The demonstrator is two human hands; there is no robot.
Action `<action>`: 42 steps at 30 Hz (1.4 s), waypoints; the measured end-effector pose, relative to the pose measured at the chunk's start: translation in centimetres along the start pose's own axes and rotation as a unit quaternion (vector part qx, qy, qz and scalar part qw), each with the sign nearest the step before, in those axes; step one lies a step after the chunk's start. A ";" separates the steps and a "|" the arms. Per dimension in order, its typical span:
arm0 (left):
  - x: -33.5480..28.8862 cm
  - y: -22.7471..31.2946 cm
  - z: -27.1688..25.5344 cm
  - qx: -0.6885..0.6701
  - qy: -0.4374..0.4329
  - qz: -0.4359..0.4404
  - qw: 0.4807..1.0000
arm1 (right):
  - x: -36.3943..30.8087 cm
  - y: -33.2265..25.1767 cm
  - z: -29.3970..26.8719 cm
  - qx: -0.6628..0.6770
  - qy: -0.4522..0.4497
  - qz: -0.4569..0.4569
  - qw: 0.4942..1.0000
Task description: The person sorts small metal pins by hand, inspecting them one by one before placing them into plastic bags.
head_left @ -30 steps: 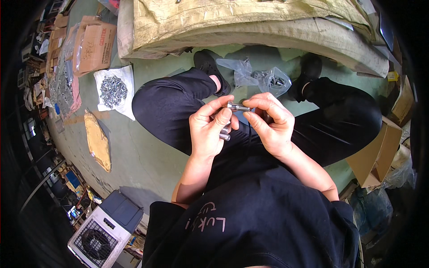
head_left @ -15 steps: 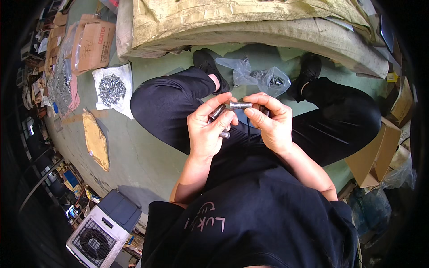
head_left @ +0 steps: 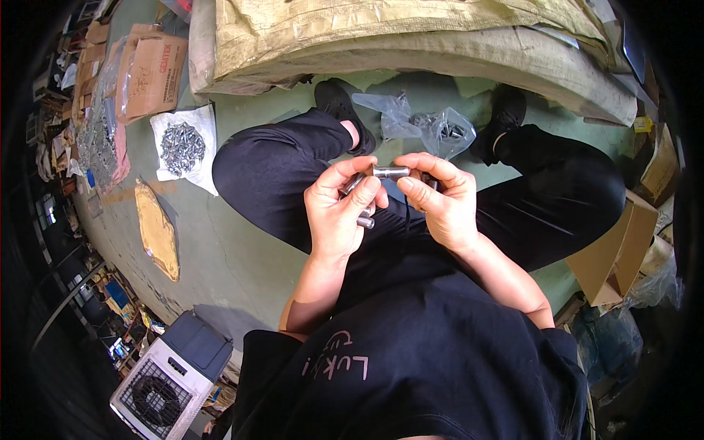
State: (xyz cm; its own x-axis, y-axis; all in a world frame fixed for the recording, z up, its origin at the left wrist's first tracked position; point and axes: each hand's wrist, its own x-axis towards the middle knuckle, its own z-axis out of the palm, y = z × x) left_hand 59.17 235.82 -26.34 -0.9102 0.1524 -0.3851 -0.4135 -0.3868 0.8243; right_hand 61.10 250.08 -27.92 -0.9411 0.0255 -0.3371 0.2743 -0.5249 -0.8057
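Between my two hands lies a small shiny steel cylinder, roughly level. The fingertips of my right hand pinch its right end, and another dark metal piece sits partly hidden in that hand's fingers. My left hand is closed around several similar metal cylinders, one of them poking out below the thumb. Its index fingertip is at the left end of the pinched cylinder; whether it touches, I cannot tell.
Beyond my hands a clear plastic bag with metal pieces lies on the floor between my feet. At left are a white sheet heaped with small metal parts, a cardboard box and a fan unit. An open carton stands at right.
Both hands have shifted very slightly left, and the steel cylinder between them with them. The grips look much the same.
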 end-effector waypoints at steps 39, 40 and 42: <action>-1.5 4.8 -5.0 0.023 -0.184 0.053 0.981 | 0.4 -0.2 5.6 -0.069 -0.190 0.116 0.972; -0.8 3.8 -4.2 0.028 -0.197 0.056 0.978 | 0.3 -0.4 5.3 -0.040 -0.161 0.124 0.978; -0.3 2.9 -3.2 0.009 -0.201 0.019 0.979 | 0.1 -0.6 3.7 -0.026 -0.136 0.124 0.983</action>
State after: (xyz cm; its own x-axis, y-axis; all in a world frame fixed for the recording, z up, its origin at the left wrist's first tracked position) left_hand 58.34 231.73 -25.15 -0.8591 0.4851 -0.1632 -0.3769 -0.3838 0.8430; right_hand 60.08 247.19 -25.69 -0.8605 -0.3297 -0.3883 0.5041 -0.4421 -0.7419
